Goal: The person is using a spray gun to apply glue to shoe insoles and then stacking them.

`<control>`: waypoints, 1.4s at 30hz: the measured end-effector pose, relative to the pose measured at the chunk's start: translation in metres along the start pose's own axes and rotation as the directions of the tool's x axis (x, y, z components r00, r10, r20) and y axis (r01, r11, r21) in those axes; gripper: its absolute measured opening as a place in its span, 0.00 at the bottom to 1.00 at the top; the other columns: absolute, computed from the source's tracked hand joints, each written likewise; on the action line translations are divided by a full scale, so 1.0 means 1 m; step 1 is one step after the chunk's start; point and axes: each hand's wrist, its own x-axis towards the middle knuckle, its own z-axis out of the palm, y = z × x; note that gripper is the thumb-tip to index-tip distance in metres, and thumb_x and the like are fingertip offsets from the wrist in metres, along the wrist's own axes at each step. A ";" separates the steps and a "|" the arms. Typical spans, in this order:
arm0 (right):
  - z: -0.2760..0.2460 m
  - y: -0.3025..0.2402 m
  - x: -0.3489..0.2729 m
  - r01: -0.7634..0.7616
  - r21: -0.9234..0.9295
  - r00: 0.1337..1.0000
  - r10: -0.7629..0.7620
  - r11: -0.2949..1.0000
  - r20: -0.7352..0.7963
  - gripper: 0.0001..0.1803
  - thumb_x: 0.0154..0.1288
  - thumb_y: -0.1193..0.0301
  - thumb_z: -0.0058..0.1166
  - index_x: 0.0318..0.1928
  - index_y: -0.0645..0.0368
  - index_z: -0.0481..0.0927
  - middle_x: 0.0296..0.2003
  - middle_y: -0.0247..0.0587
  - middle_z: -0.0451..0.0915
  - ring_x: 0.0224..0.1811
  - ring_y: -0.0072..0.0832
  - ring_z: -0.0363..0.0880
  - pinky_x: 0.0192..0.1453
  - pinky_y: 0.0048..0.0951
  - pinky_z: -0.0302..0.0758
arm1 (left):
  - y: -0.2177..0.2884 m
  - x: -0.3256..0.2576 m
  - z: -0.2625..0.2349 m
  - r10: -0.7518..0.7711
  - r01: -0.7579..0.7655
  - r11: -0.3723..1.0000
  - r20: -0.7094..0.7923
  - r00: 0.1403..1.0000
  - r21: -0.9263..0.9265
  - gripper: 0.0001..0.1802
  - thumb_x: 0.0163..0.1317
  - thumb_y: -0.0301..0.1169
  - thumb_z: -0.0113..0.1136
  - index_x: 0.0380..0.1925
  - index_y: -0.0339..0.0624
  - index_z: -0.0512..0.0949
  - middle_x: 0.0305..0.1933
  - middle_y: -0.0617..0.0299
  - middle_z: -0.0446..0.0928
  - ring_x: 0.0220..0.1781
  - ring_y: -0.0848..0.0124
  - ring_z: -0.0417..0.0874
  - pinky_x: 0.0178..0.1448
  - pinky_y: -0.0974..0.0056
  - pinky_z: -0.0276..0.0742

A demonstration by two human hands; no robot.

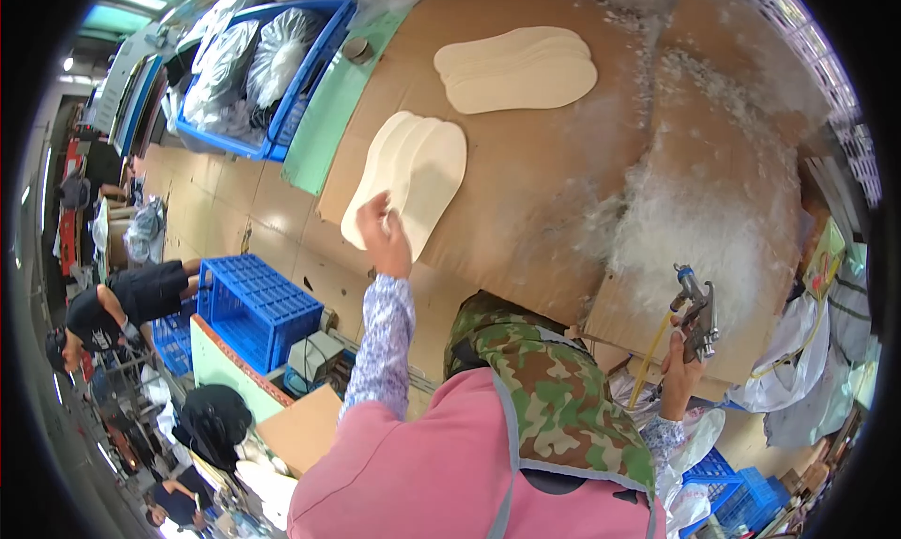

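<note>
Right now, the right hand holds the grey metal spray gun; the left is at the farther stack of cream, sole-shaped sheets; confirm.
No: the head view shows the left hand at the nearer stack; the right hand holds the spray gun.

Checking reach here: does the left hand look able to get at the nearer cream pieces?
Likely yes: the left hand is right over the nearer cream pieces, nothing visible blocks it, and the spray gun is well aside in the right hand.
</note>
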 end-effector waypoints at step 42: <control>-0.146 0.057 -0.065 -0.071 0.221 0.941 0.139 0.973 -0.309 0.13 0.65 0.70 0.53 0.48 0.59 0.78 0.24 0.23 0.76 0.15 0.09 0.57 0.18 0.16 0.54 | 0.264 -0.151 0.173 0.243 0.561 0.757 0.942 0.232 -0.334 0.12 0.68 0.29 0.42 0.47 0.34 0.66 0.42 0.51 0.77 0.34 0.65 0.83 0.33 0.68 0.82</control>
